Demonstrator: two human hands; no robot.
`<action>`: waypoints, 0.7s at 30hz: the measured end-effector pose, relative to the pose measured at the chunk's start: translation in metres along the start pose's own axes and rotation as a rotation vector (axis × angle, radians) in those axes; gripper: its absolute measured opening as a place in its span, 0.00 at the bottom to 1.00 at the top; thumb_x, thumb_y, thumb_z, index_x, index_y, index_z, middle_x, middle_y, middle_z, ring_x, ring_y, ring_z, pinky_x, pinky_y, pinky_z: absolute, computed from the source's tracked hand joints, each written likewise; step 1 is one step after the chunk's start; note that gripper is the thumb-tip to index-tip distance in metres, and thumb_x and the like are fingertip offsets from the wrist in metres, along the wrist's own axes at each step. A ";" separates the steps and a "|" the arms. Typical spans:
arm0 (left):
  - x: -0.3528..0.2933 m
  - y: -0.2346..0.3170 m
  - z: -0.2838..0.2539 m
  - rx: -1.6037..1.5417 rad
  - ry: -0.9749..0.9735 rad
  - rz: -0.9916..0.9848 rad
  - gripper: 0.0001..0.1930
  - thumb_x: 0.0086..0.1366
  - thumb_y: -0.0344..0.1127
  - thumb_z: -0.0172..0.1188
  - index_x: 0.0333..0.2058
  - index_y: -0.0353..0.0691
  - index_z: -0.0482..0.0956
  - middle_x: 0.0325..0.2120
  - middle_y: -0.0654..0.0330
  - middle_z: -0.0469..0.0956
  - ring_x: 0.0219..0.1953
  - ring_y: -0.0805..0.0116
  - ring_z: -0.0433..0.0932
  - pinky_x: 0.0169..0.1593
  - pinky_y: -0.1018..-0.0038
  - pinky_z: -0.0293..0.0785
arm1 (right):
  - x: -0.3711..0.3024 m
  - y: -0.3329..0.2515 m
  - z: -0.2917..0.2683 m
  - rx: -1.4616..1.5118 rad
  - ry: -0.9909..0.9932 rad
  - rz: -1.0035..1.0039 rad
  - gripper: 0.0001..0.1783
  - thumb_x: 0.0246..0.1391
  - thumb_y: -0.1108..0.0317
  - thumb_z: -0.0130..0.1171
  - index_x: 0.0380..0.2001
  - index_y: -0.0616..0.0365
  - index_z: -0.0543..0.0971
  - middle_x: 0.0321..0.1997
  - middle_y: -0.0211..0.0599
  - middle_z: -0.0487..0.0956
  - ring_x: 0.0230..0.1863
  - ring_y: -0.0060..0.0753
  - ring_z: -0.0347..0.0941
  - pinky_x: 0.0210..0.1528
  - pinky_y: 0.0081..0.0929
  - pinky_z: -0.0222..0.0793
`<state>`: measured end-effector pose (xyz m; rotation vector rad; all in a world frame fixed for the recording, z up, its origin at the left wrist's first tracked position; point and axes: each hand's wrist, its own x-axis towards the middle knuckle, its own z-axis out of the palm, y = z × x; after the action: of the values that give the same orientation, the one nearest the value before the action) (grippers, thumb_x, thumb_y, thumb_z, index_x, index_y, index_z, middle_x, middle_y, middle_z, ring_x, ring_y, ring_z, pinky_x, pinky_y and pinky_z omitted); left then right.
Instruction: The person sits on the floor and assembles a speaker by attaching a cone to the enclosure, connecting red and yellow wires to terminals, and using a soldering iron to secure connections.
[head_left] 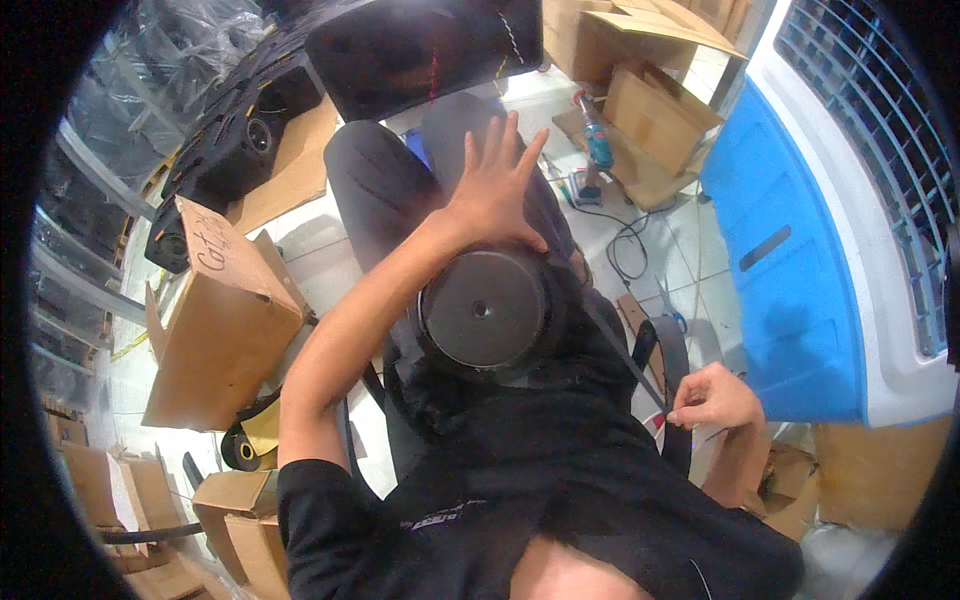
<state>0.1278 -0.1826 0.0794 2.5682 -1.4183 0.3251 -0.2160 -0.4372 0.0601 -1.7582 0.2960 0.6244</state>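
1. White floor tiles [308,236] show between cardboard, tools and black cabinets; plastic-wrapped goods [150,70] fill the upper left.
2. At the person's left, a tall open carton [215,335] stands near a black-and-yellow roll [246,452]. Above it, black cabinets with round speakers [258,135] stand in a row beside a flat cardboard sheet [300,160].
3. Past the knees is a large black panel [400,60] with thin red and pale wires over it.
4. On the right, a teal power driver [597,148] stands near a black cable [628,245] and an open cardboard box [660,115]. Nearer the rim is a blue-and-white crate [790,250] with a barred grille.
5. A round black part [465,325] with a small hole in its middle sits in the person's lap, flat face up.
6. The left hand [490,195] is spread wide at the far edge of that part — fingers splayed, thumb close to the rim.
7. The right hand [715,395] is pinched narrow, thumb and finger on the end of a dark strip [627,352] — the strip slants from beside the round part, past the black armrest [672,345].
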 end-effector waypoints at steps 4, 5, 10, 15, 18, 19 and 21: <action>0.004 0.003 0.004 0.035 -0.042 0.085 0.75 0.34 0.68 0.78 0.75 0.44 0.42 0.73 0.32 0.36 0.75 0.30 0.35 0.72 0.34 0.35 | 0.005 0.003 0.007 -0.050 -0.091 -0.003 0.09 0.50 0.70 0.73 0.26 0.64 0.83 0.24 0.33 0.83 0.26 0.18 0.77 0.28 0.20 0.72; 0.004 0.003 0.004 0.016 -0.067 0.090 0.76 0.33 0.69 0.78 0.75 0.44 0.42 0.73 0.32 0.36 0.75 0.29 0.35 0.72 0.33 0.35 | 0.006 0.004 0.010 -0.039 -0.097 -0.007 0.09 0.50 0.69 0.73 0.26 0.64 0.83 0.24 0.33 0.82 0.26 0.18 0.77 0.29 0.19 0.72; 0.006 0.008 -0.002 0.021 -0.144 0.147 0.75 0.33 0.69 0.78 0.74 0.41 0.46 0.73 0.32 0.41 0.75 0.31 0.38 0.72 0.33 0.36 | 0.009 0.004 0.013 0.010 -0.078 -0.016 0.10 0.49 0.70 0.74 0.27 0.64 0.83 0.24 0.33 0.83 0.26 0.19 0.78 0.28 0.19 0.72; -0.016 0.018 -0.055 -0.450 -0.472 0.320 0.63 0.43 0.65 0.76 0.72 0.42 0.55 0.72 0.42 0.52 0.73 0.37 0.50 0.72 0.34 0.41 | 0.004 0.004 0.003 0.070 0.057 -0.047 0.09 0.50 0.72 0.73 0.28 0.66 0.82 0.24 0.37 0.83 0.25 0.22 0.79 0.25 0.20 0.71; -0.062 0.036 -0.088 -0.306 -0.565 0.545 0.61 0.40 0.60 0.79 0.71 0.49 0.57 0.72 0.45 0.54 0.73 0.39 0.52 0.71 0.36 0.50 | 0.002 0.005 -0.002 0.091 0.149 -0.094 0.08 0.50 0.74 0.72 0.27 0.66 0.81 0.24 0.37 0.83 0.23 0.23 0.79 0.24 0.21 0.72; -0.074 0.047 -0.091 -0.133 -0.554 0.543 0.62 0.38 0.59 0.80 0.71 0.51 0.58 0.71 0.46 0.54 0.72 0.40 0.54 0.69 0.38 0.53 | 0.000 0.004 -0.005 0.093 0.172 -0.110 0.08 0.50 0.75 0.71 0.26 0.66 0.81 0.24 0.37 0.83 0.23 0.23 0.78 0.24 0.21 0.72; -0.091 0.063 -0.094 0.180 -0.502 0.510 0.62 0.35 0.55 0.83 0.71 0.56 0.59 0.71 0.46 0.55 0.71 0.43 0.57 0.67 0.42 0.60 | -0.004 0.001 -0.009 0.078 0.235 -0.098 0.07 0.50 0.76 0.70 0.25 0.65 0.81 0.23 0.37 0.82 0.22 0.23 0.78 0.24 0.21 0.73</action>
<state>0.0179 -0.1165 0.1478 2.4878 -2.3229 -0.1538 -0.2178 -0.4467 0.0627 -1.7606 0.3885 0.3320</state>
